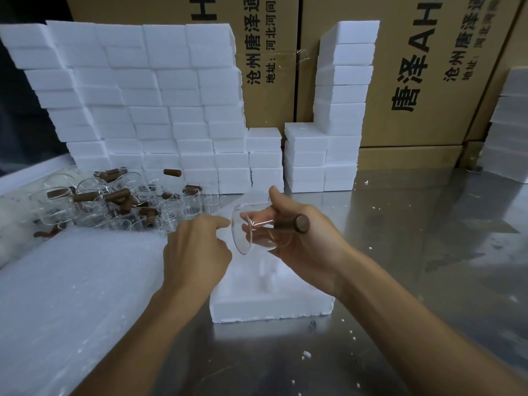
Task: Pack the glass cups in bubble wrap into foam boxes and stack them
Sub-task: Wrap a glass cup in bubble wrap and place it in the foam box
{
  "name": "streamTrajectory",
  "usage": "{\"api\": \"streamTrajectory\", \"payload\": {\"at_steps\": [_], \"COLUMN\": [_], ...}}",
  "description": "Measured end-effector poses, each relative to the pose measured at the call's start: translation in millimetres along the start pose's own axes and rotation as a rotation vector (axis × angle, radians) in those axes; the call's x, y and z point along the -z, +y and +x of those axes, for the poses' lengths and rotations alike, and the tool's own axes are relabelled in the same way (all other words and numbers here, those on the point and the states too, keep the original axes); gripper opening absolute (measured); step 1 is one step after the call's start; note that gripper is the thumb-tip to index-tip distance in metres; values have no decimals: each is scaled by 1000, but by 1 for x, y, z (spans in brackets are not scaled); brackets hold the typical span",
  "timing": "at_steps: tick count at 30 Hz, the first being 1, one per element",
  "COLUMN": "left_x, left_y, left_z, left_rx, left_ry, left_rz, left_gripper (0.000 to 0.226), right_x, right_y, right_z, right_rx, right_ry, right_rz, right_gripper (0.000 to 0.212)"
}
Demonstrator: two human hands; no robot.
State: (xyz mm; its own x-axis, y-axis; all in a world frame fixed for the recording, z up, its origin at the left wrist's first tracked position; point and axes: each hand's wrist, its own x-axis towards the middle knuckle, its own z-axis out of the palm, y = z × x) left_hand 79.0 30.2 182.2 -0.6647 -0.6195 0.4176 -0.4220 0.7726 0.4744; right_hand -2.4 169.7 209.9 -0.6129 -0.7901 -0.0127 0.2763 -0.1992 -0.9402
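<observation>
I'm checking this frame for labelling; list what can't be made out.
Head view:
- Open white foam box: interior hidden by both hands.
- Left hand: fingertips curled under, grip unclear.
- Pile of clear glass cups with brown handles: count unreadable, overlapping.
- Printed cardboard cartons: text cropped by the top edge.
</observation>
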Motion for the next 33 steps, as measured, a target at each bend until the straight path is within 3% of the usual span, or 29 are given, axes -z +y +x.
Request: {"api": "streamTrajectory", "payload": {"at_steps": [7, 12, 15, 19, 24, 33], "left_x": [-4, -2, -2, -2, -7, -15], "left_y": [3, 7, 11, 20, 33, 42], "left_z": [1, -3, -6, -13, -25, -36], "left_rx": [-134, -225, -270, -352, -427, -445], "left_ry": [-101, -143, -164, -187, -224, -318], "left_rz": [-277, -290, -322, -365, -336, -267], "left_gripper": [71, 97, 99, 99, 102, 98], "right_x": [5, 9, 9, 12, 16, 15], "right_y": [5, 9, 8, 12, 18, 19], "right_z": [4, 6, 7, 12, 16, 11], "right_rx": [-40, -1, 45, 80, 150, 78], "right_ry": [-19, 64, 119, 162, 182, 292], "right_rz": [76, -12, -7, -21, 34, 236], "right_gripper": [54, 37, 23, 32, 24, 32]}}
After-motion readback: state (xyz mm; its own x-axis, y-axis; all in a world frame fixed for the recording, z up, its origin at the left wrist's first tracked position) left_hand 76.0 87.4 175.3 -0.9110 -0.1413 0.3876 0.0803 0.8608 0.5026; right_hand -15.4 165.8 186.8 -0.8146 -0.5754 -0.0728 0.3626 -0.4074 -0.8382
